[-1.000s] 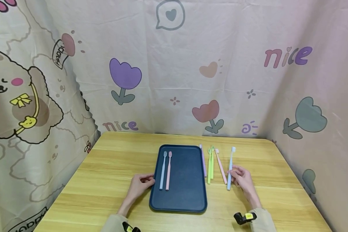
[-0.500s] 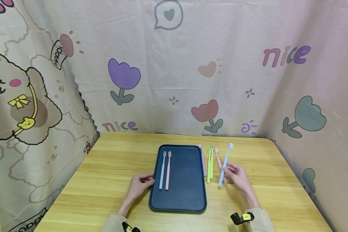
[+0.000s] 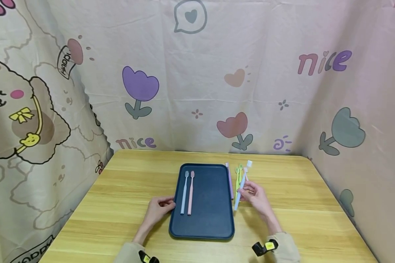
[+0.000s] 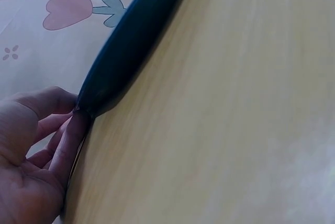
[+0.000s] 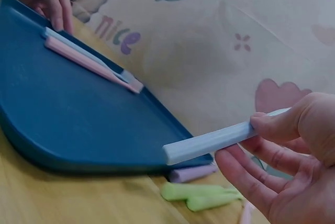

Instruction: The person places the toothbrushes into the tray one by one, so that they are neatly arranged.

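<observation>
My right hand [image 3: 256, 197] pinches a light blue toothbrush [image 5: 209, 143] by its handle between thumb and fingers. The toothbrush is tilted, bristle end up and away, over the green toothbrushes just right of the dark blue tray [image 3: 210, 219]. At the tray's left side my left hand [image 3: 159, 210] grips the rim, thumb and fingertips meeting at the edge in the left wrist view. Inside the tray, on its left part, a blue toothbrush [image 3: 184, 195] and a pink toothbrush [image 3: 191, 195] lie side by side, heads toward the back.
Against the tray's right side lies a purple toothbrush [image 3: 230, 182]. Two green toothbrushes [image 5: 209, 201] are beside it, partly hidden in the head view by the held one. Another pink toothbrush [image 5: 246, 212] is mostly covered. A patterned curtain [image 3: 197, 73] stands behind the wooden table [image 3: 125, 182].
My right hand has carried the light blue toothbrush leftward, from right of the loose toothbrushes to over the green ones near the tray. My left hand stays at the tray's rim.
</observation>
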The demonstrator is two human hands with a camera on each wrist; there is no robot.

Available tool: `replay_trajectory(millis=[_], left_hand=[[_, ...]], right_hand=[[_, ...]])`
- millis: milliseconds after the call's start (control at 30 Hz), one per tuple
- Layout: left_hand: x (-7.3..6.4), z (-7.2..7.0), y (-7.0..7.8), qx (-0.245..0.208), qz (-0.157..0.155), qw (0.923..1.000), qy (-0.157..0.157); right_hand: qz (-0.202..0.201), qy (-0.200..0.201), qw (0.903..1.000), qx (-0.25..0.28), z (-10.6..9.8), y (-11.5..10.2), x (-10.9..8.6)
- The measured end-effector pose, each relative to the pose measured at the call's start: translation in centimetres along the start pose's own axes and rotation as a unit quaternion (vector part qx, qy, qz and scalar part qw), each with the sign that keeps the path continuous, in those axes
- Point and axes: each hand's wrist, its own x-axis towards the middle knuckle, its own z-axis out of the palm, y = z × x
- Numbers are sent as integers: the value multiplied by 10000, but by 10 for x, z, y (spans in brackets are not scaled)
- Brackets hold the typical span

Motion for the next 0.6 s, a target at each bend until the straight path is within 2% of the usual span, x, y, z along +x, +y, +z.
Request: replay_trajectory(millis=[300,600], left_hand=[[0,-1,1,4,13,10000,18],[-1,-1,2,5,-14,10000,-44]], right_hand=[[-83,-255,9996,52,25,-1,5],[-99,-124,9997,-173,54,4,12]])
